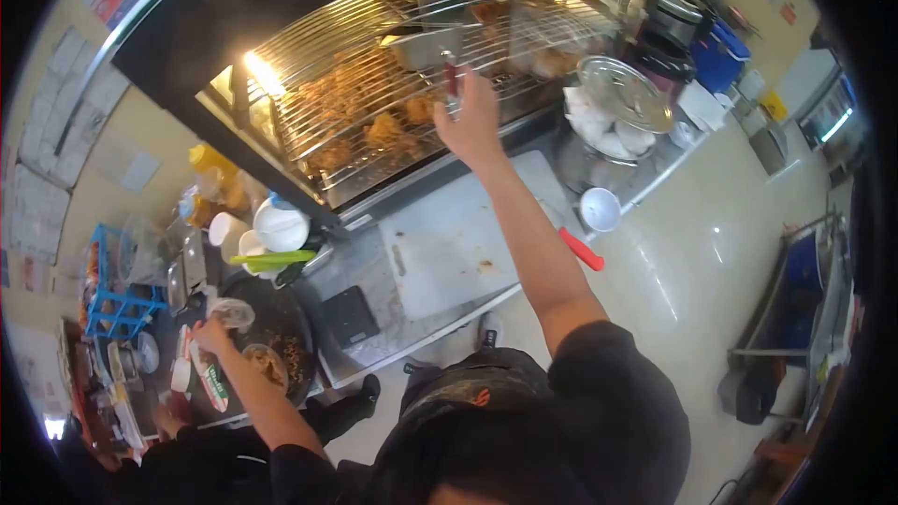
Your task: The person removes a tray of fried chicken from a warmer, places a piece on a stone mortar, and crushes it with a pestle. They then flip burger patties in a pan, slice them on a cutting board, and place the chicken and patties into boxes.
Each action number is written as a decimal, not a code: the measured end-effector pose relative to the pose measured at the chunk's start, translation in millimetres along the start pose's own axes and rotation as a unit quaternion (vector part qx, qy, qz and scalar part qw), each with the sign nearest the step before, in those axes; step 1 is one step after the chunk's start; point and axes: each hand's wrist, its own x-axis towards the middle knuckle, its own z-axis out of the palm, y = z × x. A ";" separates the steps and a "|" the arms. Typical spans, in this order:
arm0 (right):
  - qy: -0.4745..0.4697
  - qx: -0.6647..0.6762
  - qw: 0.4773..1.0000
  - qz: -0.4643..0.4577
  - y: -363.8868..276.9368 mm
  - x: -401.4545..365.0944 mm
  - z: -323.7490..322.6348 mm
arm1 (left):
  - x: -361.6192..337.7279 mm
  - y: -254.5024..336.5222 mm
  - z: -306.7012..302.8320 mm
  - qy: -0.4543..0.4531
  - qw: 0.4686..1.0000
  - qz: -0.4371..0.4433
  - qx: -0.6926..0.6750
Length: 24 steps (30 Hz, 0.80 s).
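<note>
My right hand [475, 126] reaches up to the lit food warmer, its fingers closed round a metal tool with a dark red handle [452, 79]. The tool's upper end overlaps the edge of a metal tray [416, 49] on the wire rack. Fried pieces [388, 131] lie on the lower level. My left hand [213, 337] is off to the left, its fingers closed at a clear plastic tub [234, 316]. Below it, a round black pan [304, 318] carries brown crumbs and a tub of food [267, 365]. A printed packet [215, 385] lies beside the pan.
A white cutting board [449, 252] lies before the warmer, with a red-handled knife [582, 250] at its right end. Right of it are a lidded pot [622, 98] and white bowl [600, 209]. Another person's hand [168, 421] is at lower left, near a blue basket [122, 295].
</note>
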 end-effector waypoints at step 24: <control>-0.334 0.278 0.875 -0.212 -115.5 -138.1 147.0 | -648.4 -50.6 -293.0 0.092 0.972 -0.202 0.075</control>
